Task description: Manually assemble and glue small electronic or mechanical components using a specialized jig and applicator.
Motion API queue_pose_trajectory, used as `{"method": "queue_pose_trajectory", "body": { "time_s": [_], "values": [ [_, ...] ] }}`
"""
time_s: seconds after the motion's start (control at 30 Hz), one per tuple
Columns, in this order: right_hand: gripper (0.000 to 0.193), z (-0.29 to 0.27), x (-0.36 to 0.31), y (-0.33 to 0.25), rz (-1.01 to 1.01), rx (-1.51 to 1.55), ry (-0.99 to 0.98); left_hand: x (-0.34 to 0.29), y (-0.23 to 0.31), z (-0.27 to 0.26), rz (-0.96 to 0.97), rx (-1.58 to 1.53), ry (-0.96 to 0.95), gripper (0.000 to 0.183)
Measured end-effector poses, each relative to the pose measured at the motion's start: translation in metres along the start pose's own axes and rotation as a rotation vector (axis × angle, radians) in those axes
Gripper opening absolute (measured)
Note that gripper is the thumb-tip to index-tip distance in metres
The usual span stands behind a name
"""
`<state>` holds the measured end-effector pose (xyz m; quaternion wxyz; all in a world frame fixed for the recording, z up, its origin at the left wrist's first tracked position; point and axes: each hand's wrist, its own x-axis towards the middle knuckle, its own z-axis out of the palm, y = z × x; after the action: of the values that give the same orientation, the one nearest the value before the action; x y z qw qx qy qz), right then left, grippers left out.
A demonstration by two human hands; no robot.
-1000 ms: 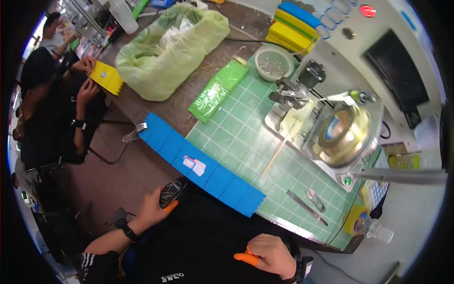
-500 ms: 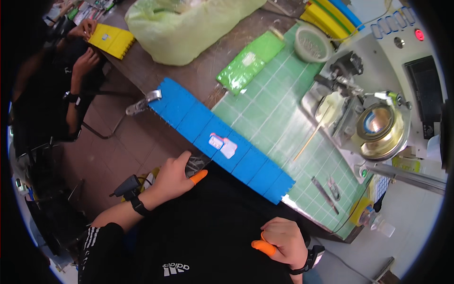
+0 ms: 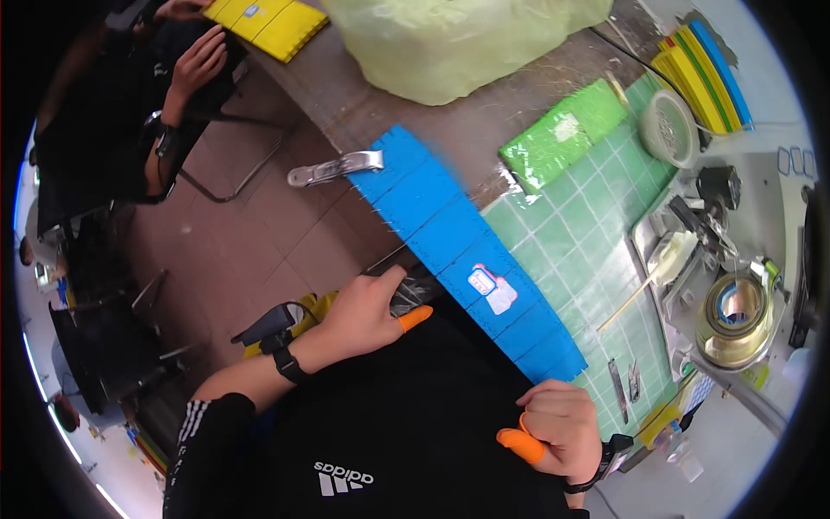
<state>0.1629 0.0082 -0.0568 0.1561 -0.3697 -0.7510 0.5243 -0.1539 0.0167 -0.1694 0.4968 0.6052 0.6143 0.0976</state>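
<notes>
A long blue strip, marked with cross lines and bearing a paper label, lies diagonally along the table edge. A silver metal clip sits at its far-left end. Below the strip's near side is my left hand, an orange finger cot on its thumb. Crumpled clear plastic shows between that thumb and forefinger; the other fingertips are hidden. Just below the strip's right end, my right hand is curled closed, orange cots on thumb and forefinger. Whatever it may hold is hidden.
A green cutting mat carries a green packet, tweezers and a small bowl. At right stands a machine with a brass-coloured round part. A pale plastic bag fills the back. Another person's hand is at upper left.
The view has shifted, so the table and strip appear farther right. My left hand and the clear plastic moved together. My right hand stays curled, now closer to the strip's end.
</notes>
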Motion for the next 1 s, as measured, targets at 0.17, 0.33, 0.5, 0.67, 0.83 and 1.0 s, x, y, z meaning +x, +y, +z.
{"method": "queue_pose_trajectory", "body": {
  "time_s": [0.17, 0.33, 0.5, 0.67, 0.83, 1.0],
  "values": [
    [0.031, 0.016, -0.022, 0.003, 0.018, 0.006, 0.042, 0.008, -0.03, 0.011, 0.111, -0.077, -0.019, 0.043],
    [0.032, 0.027, -0.054, -0.003, 0.025, -0.029, 0.081, 0.023, -0.086, -0.05, 0.03, -0.197, 0.051, 0.048],
    [0.031, 0.033, -0.084, -0.007, 0.03, -0.084, 0.198, -0.019, 0.022, -0.149, 0.224, 0.561, -0.368, 0.035],
    [0.025, 0.041, -0.11, -0.011, -0.016, -0.086, 0.336, -0.039, 0.136, -0.163, 0.708, 0.492, -0.593, 0.023],
    [0.022, 0.032, -0.13, -0.013, -0.09, -0.104, 0.354, -0.069, 0.181, -0.121, 0.989, 0.458, -0.701, 0.018],
    [0.025, 0.018, -0.13, -0.011, 0.094, -0.128, 0.518, -0.065, 0.182, -0.111, 0.943, 0.326, -0.616, 0.015]
  ]
}}
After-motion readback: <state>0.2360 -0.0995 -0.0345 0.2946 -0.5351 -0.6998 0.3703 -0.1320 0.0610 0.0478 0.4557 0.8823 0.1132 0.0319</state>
